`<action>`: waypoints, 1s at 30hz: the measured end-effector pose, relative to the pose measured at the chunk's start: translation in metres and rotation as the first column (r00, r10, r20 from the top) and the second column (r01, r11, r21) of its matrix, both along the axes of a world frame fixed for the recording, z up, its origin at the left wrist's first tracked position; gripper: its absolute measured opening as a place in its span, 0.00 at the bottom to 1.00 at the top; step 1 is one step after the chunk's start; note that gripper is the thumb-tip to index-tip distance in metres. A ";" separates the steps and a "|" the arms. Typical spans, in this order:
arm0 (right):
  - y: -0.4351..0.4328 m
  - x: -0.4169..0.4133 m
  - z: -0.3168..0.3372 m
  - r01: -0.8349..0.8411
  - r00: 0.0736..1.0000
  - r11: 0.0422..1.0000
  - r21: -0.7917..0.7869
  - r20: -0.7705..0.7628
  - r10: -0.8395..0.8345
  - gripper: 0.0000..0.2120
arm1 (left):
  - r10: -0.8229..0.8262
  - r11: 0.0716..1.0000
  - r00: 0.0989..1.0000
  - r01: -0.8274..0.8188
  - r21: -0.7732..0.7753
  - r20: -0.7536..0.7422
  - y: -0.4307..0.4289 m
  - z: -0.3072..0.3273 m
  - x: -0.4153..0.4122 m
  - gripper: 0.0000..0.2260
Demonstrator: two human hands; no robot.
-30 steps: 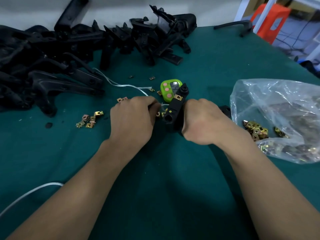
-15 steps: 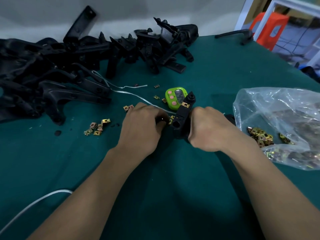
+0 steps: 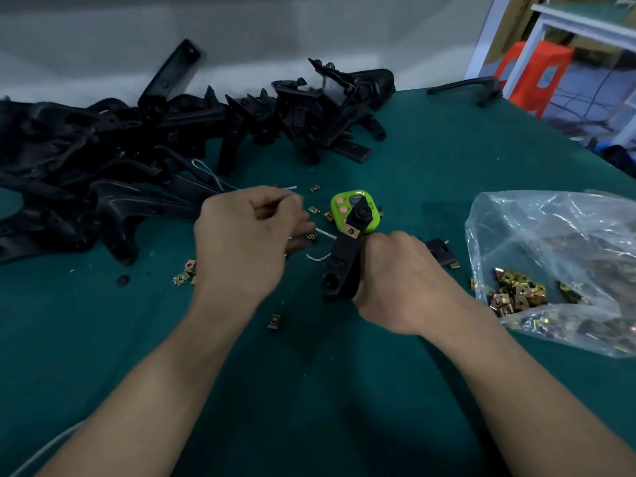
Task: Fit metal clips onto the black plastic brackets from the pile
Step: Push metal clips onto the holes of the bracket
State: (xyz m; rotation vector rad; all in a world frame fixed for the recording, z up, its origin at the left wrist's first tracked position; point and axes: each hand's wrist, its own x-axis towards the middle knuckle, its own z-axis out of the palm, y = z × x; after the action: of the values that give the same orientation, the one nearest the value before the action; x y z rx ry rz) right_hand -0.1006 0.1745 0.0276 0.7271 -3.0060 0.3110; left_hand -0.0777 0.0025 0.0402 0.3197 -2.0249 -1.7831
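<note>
At centre, right hand [image 3: 399, 280] grips bracket [image 3: 339, 266], tilted, clip [image 3: 353, 231] fitted near its top. Beside it, left hand [image 3: 244, 242], fingers curled; hold blurred, indeterminable. Just behind bracket: green timer [image 3: 373, 220]. Far left, bracket pile [image 3: 144, 156]; right, bag of clips [image 3: 550, 228].

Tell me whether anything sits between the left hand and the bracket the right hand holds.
Nothing blocks the way. Between the left hand and the bracket, gripped by the right hand, only a thin white thread lies flat on the green table.

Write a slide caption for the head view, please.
Right hand grips a black bracket; left hand, fingers curled, near loose metal clips.
</note>
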 end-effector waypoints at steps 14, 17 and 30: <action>-0.005 0.003 -0.007 0.007 1.000 0.998 -0.067 -0.003 -0.008 0.13 | -0.206 0.977 0.967 0.196 0.081 0.151 -0.016 -0.024 0.045 0.16; -0.005 0.002 -0.009 0.000 1.000 0.996 -0.090 0.002 0.000 0.13 | -0.167 0.986 0.966 0.159 0.057 0.199 -0.018 -0.022 0.047 0.18; -0.011 0.008 -0.008 -0.050 0.998 0.996 -0.078 0.020 0.051 0.11 | -0.143 0.988 0.957 0.151 -0.012 0.254 -0.021 -0.025 0.044 0.22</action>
State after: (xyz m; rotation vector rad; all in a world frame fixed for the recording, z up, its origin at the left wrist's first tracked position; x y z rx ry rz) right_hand -0.0930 0.1636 0.0194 0.7989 -2.9806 0.4383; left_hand -0.0338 -0.0186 0.0150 0.4146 -2.3050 -1.8781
